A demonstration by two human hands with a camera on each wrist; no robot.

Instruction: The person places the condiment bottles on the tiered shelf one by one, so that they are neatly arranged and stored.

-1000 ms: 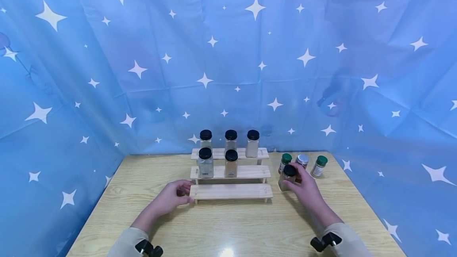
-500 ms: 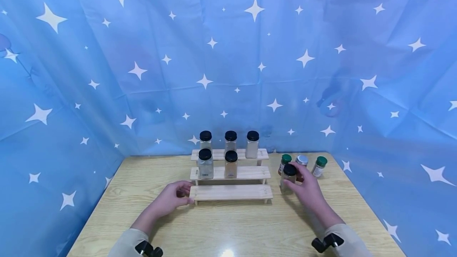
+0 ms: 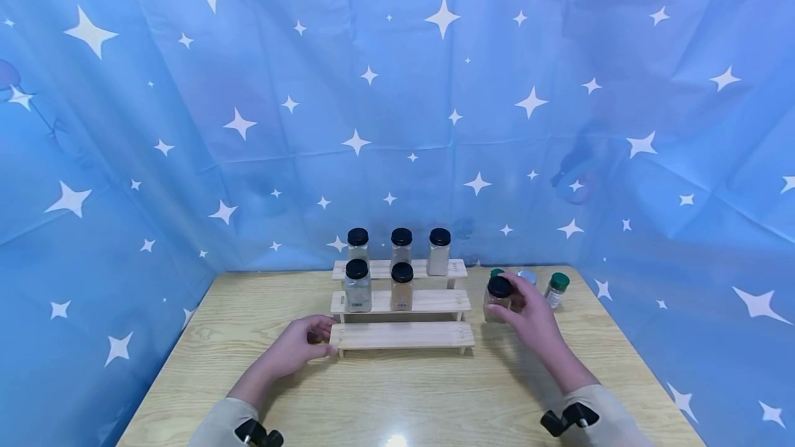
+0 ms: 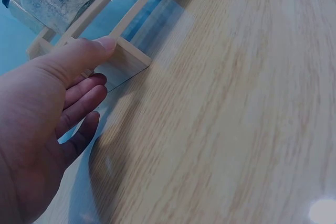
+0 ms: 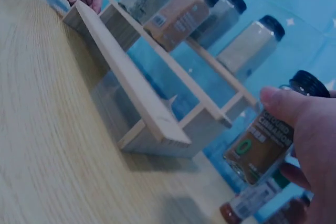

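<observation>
"Done?"
"Five jars on the rack; my relaxed left grip touches its end."
"Remaining?"
"Four, I judge: the cinnamon jar pinched in my right grip beside the rack, three bottles on the counter."

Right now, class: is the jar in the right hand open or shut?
Shut: the jar has its black lid on.

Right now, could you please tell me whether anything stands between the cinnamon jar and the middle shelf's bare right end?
Nothing visible does: the cinnamon jar, in the right hand, is just to the right of the middle shelf.
</observation>
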